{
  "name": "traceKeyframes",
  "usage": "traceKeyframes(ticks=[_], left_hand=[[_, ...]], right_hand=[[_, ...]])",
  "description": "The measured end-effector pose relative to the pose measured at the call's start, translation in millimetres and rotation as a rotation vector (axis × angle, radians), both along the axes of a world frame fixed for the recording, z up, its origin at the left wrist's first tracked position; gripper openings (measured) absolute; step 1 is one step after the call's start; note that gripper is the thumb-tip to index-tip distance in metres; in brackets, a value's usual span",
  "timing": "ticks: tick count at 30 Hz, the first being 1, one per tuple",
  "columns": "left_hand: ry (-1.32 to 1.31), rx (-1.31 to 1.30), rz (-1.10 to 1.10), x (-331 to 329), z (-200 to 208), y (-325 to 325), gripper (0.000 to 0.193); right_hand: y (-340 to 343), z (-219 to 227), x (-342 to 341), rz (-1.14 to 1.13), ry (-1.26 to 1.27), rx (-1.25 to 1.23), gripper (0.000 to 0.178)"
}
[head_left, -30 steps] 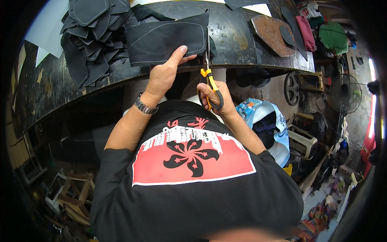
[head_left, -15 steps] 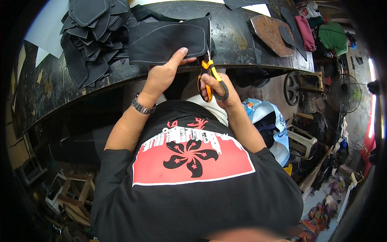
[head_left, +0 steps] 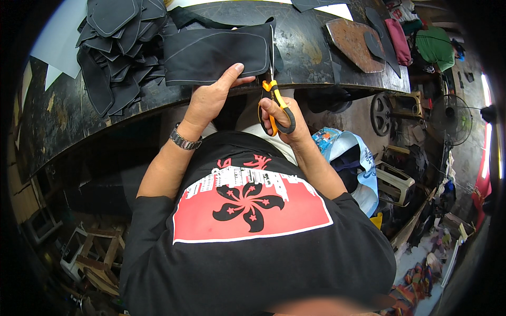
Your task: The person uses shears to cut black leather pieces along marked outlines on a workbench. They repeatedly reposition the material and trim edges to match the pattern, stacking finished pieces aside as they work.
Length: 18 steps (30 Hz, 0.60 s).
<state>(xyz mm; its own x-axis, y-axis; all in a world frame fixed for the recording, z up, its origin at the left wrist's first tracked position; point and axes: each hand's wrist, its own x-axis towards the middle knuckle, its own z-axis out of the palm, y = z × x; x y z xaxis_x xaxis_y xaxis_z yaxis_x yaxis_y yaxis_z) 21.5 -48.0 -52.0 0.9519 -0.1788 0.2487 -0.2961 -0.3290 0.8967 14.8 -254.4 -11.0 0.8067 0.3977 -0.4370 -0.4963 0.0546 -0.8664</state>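
Note:
My left hand [head_left: 213, 97] grips the lower edge of a black sheet of material [head_left: 211, 55], thumb on top and fingers underneath. A pale curved outline is drawn on the sheet. In my right hand [head_left: 290, 118] are scissors with yellow and black handles [head_left: 270, 87]; my fingers are through the loops. The scissor blades point away from me along the sheet's right edge, nearly closed. A narrow black strip lies just beyond the blades. Behind the sheet a loose black strip [head_left: 203, 20] stretches over the table.
A heap of cut black pieces [head_left: 118, 50] is at the left of the dark worn table [head_left: 311, 50]. To the right lie a brown board [head_left: 350, 45] and a pink roll [head_left: 397, 42]. Beside me are a light blue bag [head_left: 363, 163], a white stool [head_left: 392, 184] and a fan [head_left: 450, 118].
The sheet and my left hand have shifted slightly left. The scissor handles have come closer together and turned a little more upright as my right hand closed.

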Motion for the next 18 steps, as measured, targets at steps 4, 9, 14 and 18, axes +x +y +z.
traceKeyframes(ticks=[4, 9, 14, 18], left_hand=[[-0.005, 0.167, -0.022, -5.8, 11.2, 0.5, 0.04], [0.106, 0.069, -0.059, -5.8, 23.1, 3.5, 0.038], [0.586, -0.699, 0.015, 6.5, 30.6, 6.2, 0.033], [0.616, -0.85, -0.042, 15.5, 36.4, 13.8, 0.027]], right_hand=[[-0.3, -0.6, 7.5, -0.026, 0.011, 0.051, 0.04], [-0.9, -1.4, 10.8, -0.017, -0.038, 0.061, 0.044], [-5.3, -1.0, 5.3, -0.014, 0.008, 0.049, 0.039], [-11.2, 0.5, 3.3, 0.011, 0.012, 0.048, 0.035]])
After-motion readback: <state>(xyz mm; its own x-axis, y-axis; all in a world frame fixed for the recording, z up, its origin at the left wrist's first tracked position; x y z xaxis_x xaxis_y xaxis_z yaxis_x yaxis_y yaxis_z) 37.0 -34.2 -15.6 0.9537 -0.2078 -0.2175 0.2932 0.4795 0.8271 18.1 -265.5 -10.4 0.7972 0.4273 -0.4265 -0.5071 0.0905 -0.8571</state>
